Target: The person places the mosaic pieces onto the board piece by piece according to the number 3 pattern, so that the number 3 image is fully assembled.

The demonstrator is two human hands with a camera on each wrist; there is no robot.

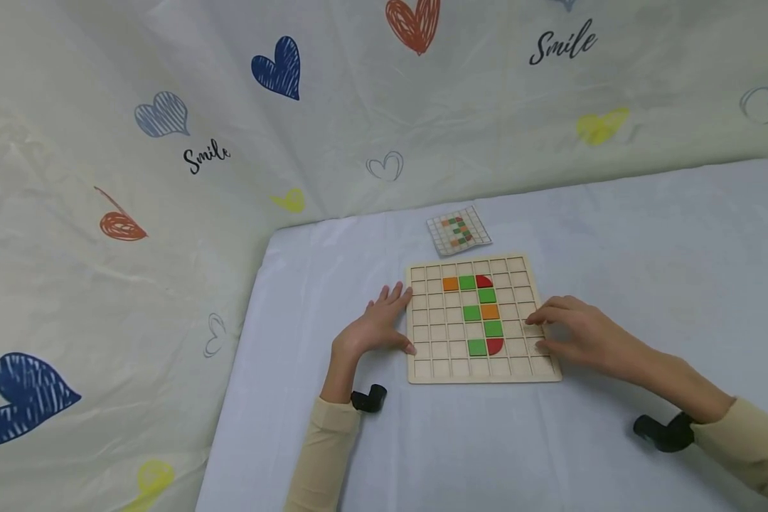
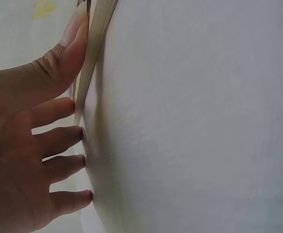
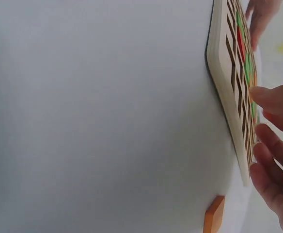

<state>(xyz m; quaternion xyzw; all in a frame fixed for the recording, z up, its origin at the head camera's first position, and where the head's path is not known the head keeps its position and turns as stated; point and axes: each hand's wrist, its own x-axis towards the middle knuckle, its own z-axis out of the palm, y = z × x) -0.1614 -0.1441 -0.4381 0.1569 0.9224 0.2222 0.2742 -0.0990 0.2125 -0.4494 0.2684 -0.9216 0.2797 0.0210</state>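
A wooden grid board [image 1: 438, 368] lies flat on the table, bearing several coloured tiles in its middle columns. Among them are an orange tile [image 1: 451, 284], a green tile [image 1: 493, 328] and a rounded red tile [image 1: 495, 346]. My left hand [image 1: 372, 328] spreads its fingers along the board's left edge, thumb touching the rim near the lower left. Over the right edge hovers or rests my right hand [image 1: 582, 334], fingers loosely bent, with nothing seen between them; contact is unclear. In the right wrist view an orange block [image 3: 214, 214] lies on the table near that hand.
Behind the board is a pattern card [image 1: 444, 245] with a small printed grid of coloured squares. White cloth covers the table [image 1: 486, 448]. A patterned curtain [image 1: 333, 135] hangs along the back and left. Black wrist devices [image 1: 665, 432] sit on both forearms.
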